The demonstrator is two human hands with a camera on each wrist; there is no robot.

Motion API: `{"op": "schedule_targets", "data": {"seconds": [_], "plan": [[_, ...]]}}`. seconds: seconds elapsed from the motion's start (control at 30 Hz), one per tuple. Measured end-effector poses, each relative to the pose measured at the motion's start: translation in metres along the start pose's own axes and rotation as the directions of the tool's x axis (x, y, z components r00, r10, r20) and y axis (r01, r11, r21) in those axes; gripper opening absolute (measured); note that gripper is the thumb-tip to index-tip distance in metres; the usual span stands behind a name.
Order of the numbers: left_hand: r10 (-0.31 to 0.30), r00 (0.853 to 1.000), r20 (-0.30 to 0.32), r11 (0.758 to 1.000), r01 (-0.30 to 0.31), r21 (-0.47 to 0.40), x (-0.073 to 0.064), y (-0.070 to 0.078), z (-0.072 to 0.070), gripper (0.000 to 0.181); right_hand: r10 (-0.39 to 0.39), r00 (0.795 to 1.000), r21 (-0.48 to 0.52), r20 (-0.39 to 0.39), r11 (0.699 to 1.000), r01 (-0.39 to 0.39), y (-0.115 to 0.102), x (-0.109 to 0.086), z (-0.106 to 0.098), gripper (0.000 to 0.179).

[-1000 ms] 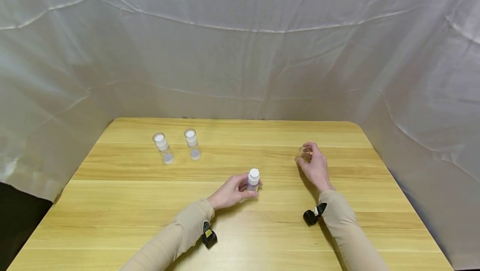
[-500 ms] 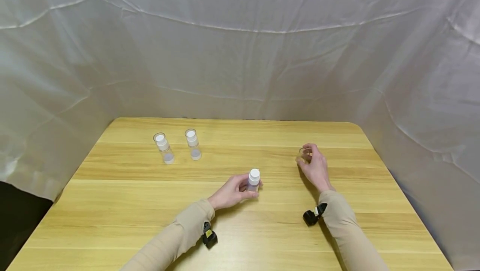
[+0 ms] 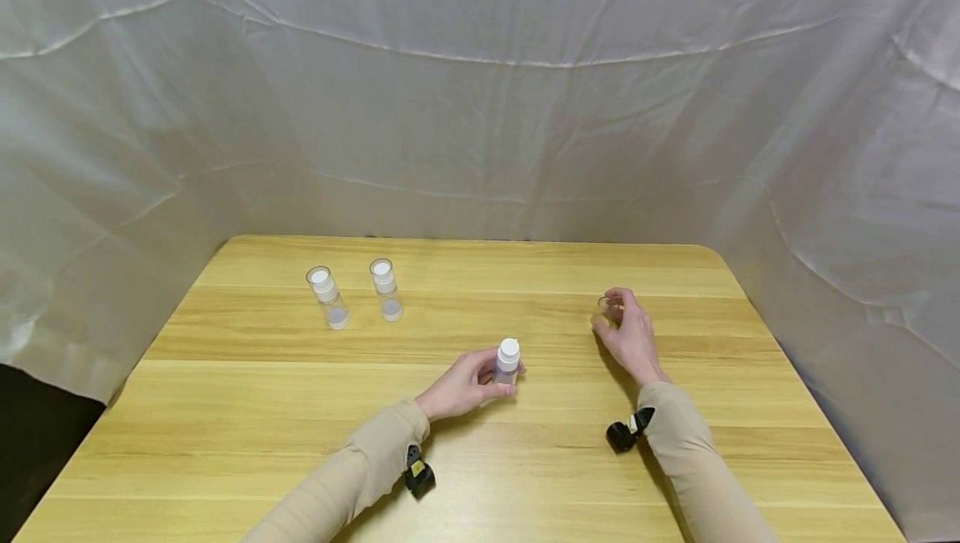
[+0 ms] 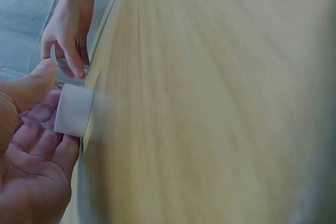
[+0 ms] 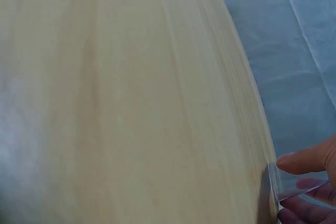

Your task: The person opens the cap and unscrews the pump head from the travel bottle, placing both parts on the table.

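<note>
Your L hand [image 3: 467, 383] holds the white-topped bottle [image 3: 507, 353] nr table [image 3: 540, 468] centre; your R hand [image 3: 632, 336] looks a bit wider round the clear cap [image 3: 604, 309] than a sec ago; prob. easing off, can't confirm grip.

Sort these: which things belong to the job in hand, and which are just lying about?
Job in hand:
white-topped bottle, held by left hand
clear cap, at right hand

Apparently just around:
two capped bottles, standing untouched
grey cloth
</note>
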State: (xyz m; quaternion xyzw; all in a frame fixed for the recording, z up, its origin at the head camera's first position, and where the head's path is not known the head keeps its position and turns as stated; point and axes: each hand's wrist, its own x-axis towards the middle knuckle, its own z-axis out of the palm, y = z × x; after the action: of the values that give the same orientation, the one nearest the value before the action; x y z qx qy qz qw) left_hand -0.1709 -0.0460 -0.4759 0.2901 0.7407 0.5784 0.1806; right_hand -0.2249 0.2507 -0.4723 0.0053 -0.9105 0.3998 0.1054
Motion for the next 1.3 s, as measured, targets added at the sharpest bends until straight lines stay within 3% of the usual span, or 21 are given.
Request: {"op": "schedule_targets", "data": {"seconds": [0.13, 0.23, 0.3, 0.4, 0.47, 0.57, 0.63, 0.77, 0.83, 1.1, 1.3], "plan": [[0.001, 1.0, 0.002, 1.0, -0.001, 0.0, 0.0, 0.0, 0.0, 0.041, -0.038, 0.998, 0.0, -0.04, 0.999, 0.038, -0.005, -0.004, 0.001, 0.062], [0.006, 1.0, 0.004, 1.0, -0.006, -0.002, 0.0, 0.0, 0.0, 0.041, -0.135, 0.984, 0.016, -0.118, 0.99, 0.138, -0.014, -0.01, 0.005, 0.063], [0.012, 1.0, 0.004, 1.0, -0.012, -0.004, 0.0, -0.001, 0.0, 0.042, -0.219, 0.959, 0.034, -0.181, 0.973, 0.229, -0.023, -0.016, 0.01, 0.058], [0.01, 1.0, 0.003, 1.0, -0.01, -0.007, 0.001, -0.002, 0.0, 0.042, -0.345, 0.901, 0.048, -0.262, 0.928, 0.369, -0.035, -0.025, 0.019, 0.045], [0.005, 1.0, 0.002, 1.0, -0.005, -0.013, 0.0, -0.002, 0.0, 0.043, -0.39, 0.879, 0.079, -0.274, 0.902, 0.424, -0.045, -0.033, 0.023, 0.037], [-0.002, 1.0, 0.001, 1.0, 0.002, -0.017, 0.0, -0.002, 0.0, 0.043, -0.455, 0.862, 0.142, -0.223, 0.86, 0.491, -0.059, -0.043, 0.029, 0.03], [-0.005, 1.0, -0.001, 1.0, 0.005, -0.003, 0.0, -0.002, 0.0, 0.042, -0.496, 0.858, 0.213, -0.135, 0.831, 0.514, -0.068, -0.05, 0.031, 0.031], [-0.024, 1.0, -0.02, 0.999, 0.024, 0.038, 0.0, -0.002, 0.0, 0.04, -0.585, 0.811, 0.328, 0.025, 0.771, 0.546, -0.081, -0.059, 0.037, 0.043], [-0.025, 0.999, -0.019, 0.999, 0.026, 0.039, 0.001, -0.002, 0.0, 0.039, -0.599, 0.797, 0.354, 0.071, 0.763, 0.541, -0.086, -0.062, 0.041, 0.051], [0.018, 1.0, 0.013, 1.0, -0.018, -0.002, 0.001, -0.003, -0.001, 0.036, -0.656, 0.751, 0.327, 0.075, 0.727, 0.603, -0.094, -0.062, 0.051, 0.054], [-0.006, 1.0, 0.002, 1.0, 0.006, 0.019, 0.0, -0.001, 0.0, 0.038, -0.653, 0.754, 0.273, 0.066, 0.739, 0.616, -0.098, -0.064, 0.053, 0.049]]}}
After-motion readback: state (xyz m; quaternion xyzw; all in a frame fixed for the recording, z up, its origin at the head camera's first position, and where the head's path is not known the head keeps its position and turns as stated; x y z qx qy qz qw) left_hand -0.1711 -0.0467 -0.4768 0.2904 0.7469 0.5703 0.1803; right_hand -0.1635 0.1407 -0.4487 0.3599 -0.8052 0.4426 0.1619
